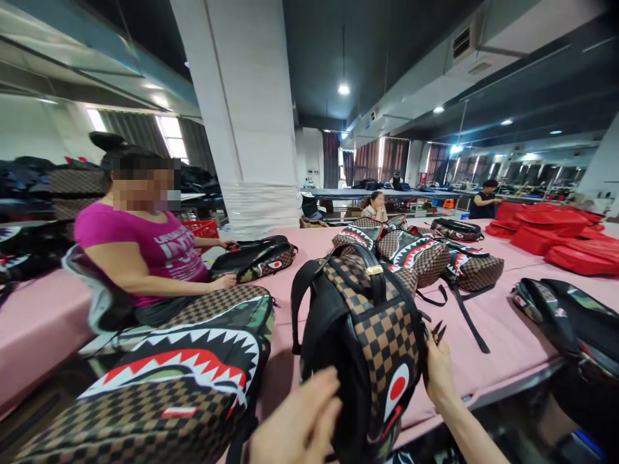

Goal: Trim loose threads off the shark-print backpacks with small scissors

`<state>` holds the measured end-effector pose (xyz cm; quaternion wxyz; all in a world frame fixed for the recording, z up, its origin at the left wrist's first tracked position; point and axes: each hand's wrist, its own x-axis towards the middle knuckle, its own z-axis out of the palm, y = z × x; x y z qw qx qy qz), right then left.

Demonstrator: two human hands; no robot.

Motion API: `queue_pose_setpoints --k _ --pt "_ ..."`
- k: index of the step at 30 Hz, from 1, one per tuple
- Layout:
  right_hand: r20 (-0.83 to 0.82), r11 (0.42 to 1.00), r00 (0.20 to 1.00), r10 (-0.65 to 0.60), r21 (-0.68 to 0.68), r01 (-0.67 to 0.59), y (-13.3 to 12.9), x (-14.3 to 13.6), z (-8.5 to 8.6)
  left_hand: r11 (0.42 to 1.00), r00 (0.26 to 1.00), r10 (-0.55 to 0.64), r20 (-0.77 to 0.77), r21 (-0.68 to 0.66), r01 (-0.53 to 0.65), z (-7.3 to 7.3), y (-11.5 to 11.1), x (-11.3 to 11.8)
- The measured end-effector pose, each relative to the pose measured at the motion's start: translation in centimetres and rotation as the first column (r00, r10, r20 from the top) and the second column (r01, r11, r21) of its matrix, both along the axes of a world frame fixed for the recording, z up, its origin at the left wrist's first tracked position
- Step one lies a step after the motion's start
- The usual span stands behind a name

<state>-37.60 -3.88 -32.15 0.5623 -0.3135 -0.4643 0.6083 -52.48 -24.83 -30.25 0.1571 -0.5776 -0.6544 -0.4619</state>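
A backpack (387,322) with a brown-and-black checkered pattern, black straps and a red-and-white eye patch stands upright in front of me on the pink-covered table. At its right side, my right hand (439,370) is closed around small thread snips (439,332), whose points stick up past the fingers. My left hand (302,422) is blurred at the lower left of this backpack, fingers stretched toward its black panel and holding nothing that I can see. Whether those fingers touch it, I cannot tell. Left of it lies another backpack (193,374) with a shark-mouth print.
Several shark-print backpacks (418,251) are piled behind mine on the pink table (503,322). Red bags (556,232) sit at the far right, and a dark backpack (570,316) lies nearer. A person in a magenta shirt (145,251) sits at left, hands on a black backpack (261,258).
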Motion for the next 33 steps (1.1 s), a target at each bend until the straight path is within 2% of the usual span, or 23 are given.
queue_pose_setpoints --k 1,3,5,6,7,8,10,11,12,13,17,21,23,24,26,28,29,31,33 --pt "-0.013 0.999 0.999 -0.051 0.011 0.052 -0.1 0.2 0.4 0.994 0.992 0.095 0.081 0.041 -0.099 2.2 0.0 -1.1" --pt "-0.053 0.97 0.976 -0.21 0.113 0.215 -0.7 1.0 1.7 0.971 0.968 0.186 0.166 0.122 -0.207 5.6 0.5 -2.8" --pt "-0.044 0.87 0.931 -0.363 0.341 0.356 -1.8 2.2 3.3 0.951 0.945 0.235 0.226 0.149 -0.272 7.7 1.5 -3.9" --pt "0.002 0.796 0.919 -0.394 0.5 0.34 -2.5 2.6 4.2 0.95 0.938 0.235 0.253 0.144 -0.277 8.2 2.2 -4.2" --pt "0.078 0.705 0.918 -0.389 0.666 0.243 -3.2 2.9 5.0 0.956 0.93 0.22 0.295 0.123 -0.265 8.6 3.0 -4.6" --pt "0.17 0.592 0.915 -0.365 0.801 0.087 -3.9 3.0 5.7 0.973 0.919 0.179 0.352 0.077 -0.219 8.7 3.8 -4.9" --pt "0.326 0.343 0.884 -0.335 0.916 -0.208 -4.9 2.4 6.5 0.998 0.869 0.063 0.49 -0.045 -0.047 8.8 5.2 -5.3" --pt "0.357 0.246 0.867 -0.347 0.927 -0.283 -5.1 1.9 6.5 0.994 0.832 0.019 0.554 -0.1 0.044 8.8 5.7 -5.4" --pt "0.356 0.182 0.856 -0.376 0.934 -0.308 -5.1 1.4 6.2 0.981 0.795 -0.008 0.607 -0.148 0.123 8.7 6.0 -5.5" --pt "0.333 0.142 0.849 -0.41 0.943 -0.301 -4.9 0.9 5.9 0.966 0.765 -0.022 0.643 -0.183 0.182 8.7 6.2 -5.5" --pt "0.232 0.04 0.864 -0.447 0.97 -0.239 -3.1 0.1 4.3 0.922 0.735 -0.067 0.675 -0.239 0.303 8.8 5.8 -5.1" --pt "0.247 0.045 0.888 -0.389 0.967 -0.25 -2.0 1.1 4.6 0.917 0.746 -0.053 0.664 -0.264 0.3 8.6 5.6 -4.2" --pt "0.281 0.104 0.903 -0.325 0.96 -0.261 -1.9 1.9 5.4 0.92 0.75 -0.029 0.661 -0.275 0.278 8.4 5.6 -3.7" --pt "0.293 0.168 0.913 -0.285 0.953 -0.253 -1.9 2.4 5.8 0.922 0.749 -0.025 0.662 -0.275 0.274 8.2 5.7 -3.4" --pt "0.313 0.356 0.915 -0.253 0.91 -0.212 -1.9 3.4 6.7 0.926 0.747 -0.028 0.665 -0.264 0.271 8.0 5.9 -2.9" --pt "0.393 0.533 0.856 -0.335 0.829 -0.172 -1.8 4.4 7.4 0.93 0.759 -0.033 0.65 -0.259 0.262 7.8 6.0 -2.7" --pt "0.46 0.593 0.795 -0.394 0.789 -0.163 -1.7 4.9 7.7 0.933 0.771 -0.032 0.636 -0.258 0.251 7.7 6.1 -2.6" --pt "0.599 0.658 0.668 -0.442 0.723 -0.212 -1.8 5.8 8.2 0.939 0.789 -0.024 0.613 -0.257 0.229 7.5 6.2 -2.5" --pt "0.667 0.683 0.64 -0.382 0.67 -0.291 -2.1 6.3 8.5 0.941 0.791 -0.013 0.612 -0.261 0.218 7.4 6.3 -2.4"
